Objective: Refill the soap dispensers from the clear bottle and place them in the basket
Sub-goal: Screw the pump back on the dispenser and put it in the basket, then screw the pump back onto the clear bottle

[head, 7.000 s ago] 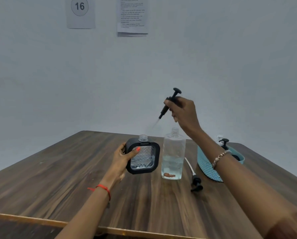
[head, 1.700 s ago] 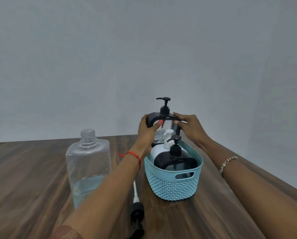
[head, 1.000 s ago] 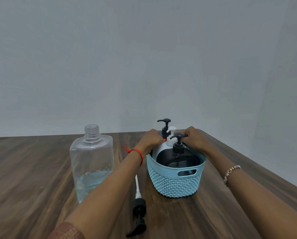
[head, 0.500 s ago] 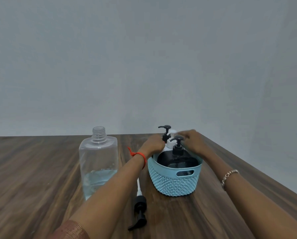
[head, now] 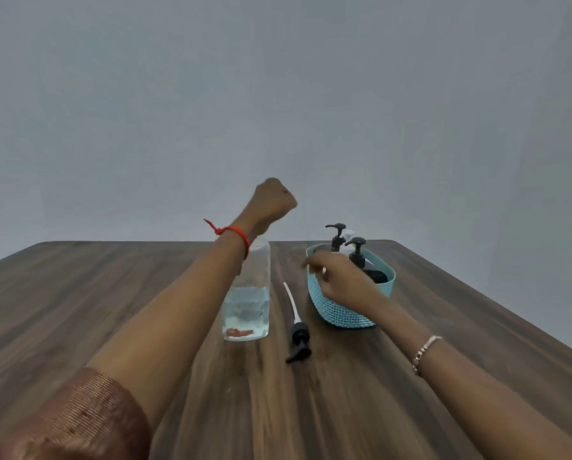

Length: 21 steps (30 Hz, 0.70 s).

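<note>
1. Head view, centre of the frame: the left hand (head: 273,199) is raised above the bench (head: 112,293), curled into a loose fist with nothing in its grip.
2. Right of centre, the right hand (head: 339,278) hovers at the near rim of the basket (head: 341,313); its fingers are spread and blurred, and it grasps nothing that shows.
3. The dispensers (head: 357,252) stand upright inside the basket, three pump heads showing above the rim, two black and one white.
4. The bottle (head: 248,307) stands just left of the basket, partly behind the left forearm, roughly a third full. Its neck is hidden.
5. A loose pump (head: 298,333) lies on the bench between bottle and basket, its tube pointing away.
6. Judgement: the placing looks done. The bottle seems light, thin-walled and squeezable, perhaps slick with soap, so take it around the flat sides at mid-height. The pump is light and stiff; hold it by the collar, not the thin tube.
</note>
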### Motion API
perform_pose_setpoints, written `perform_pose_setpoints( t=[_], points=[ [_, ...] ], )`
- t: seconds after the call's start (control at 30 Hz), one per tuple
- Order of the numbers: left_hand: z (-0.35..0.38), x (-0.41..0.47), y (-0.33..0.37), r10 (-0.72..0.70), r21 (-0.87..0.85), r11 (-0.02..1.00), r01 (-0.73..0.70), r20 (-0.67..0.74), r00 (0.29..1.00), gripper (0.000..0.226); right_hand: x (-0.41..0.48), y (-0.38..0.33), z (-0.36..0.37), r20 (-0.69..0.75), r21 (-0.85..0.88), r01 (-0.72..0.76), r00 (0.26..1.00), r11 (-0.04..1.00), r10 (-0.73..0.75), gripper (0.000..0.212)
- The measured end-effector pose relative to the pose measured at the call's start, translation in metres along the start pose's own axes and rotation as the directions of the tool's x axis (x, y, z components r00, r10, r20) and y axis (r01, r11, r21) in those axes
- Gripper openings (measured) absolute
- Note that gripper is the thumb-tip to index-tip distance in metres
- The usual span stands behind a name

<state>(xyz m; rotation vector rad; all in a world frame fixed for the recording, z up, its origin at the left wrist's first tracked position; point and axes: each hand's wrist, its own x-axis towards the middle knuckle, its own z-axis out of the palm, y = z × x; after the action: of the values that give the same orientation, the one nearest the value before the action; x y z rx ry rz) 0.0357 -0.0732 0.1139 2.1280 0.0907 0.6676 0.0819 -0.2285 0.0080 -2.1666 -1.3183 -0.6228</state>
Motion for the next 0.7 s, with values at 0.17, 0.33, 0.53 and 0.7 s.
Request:
perform_pose_setpoints(
  t=[0.17,0.33,0.53,0.7],
  points=[
    [-0.049,-0.036,-0.019,0.023,-0.081,0.996,-0.043,-0.237,0.971,0.027,-0.030,-0.012,0.036,0.502,-0.184,0.002,0.860,0.983,0.092,0.050],
    [-0.064,-0.062,-0.062,-0.082,-0.140,0.989,0.046,-0.264,0.961,0.034,-0.043,-0.021,0.052,0.506,-0.168,-0.032,0.855,0.985,0.114,0.036],
    [-0.063,-0.071,-0.093,-0.199,-0.203,0.967,0.156,-0.210,0.957,0.049,-0.012,-0.041,0.018,0.004,0.253,-0.213,0.976,0.944,0.219,0.022],
    [-0.055,-0.069,-0.098,-0.175,-0.169,0.973,0.157,-0.093,0.980,0.069,0.057,-0.077,-0.051,-0.440,0.584,-0.082,0.804,0.807,0.400,0.010]
  ],
)
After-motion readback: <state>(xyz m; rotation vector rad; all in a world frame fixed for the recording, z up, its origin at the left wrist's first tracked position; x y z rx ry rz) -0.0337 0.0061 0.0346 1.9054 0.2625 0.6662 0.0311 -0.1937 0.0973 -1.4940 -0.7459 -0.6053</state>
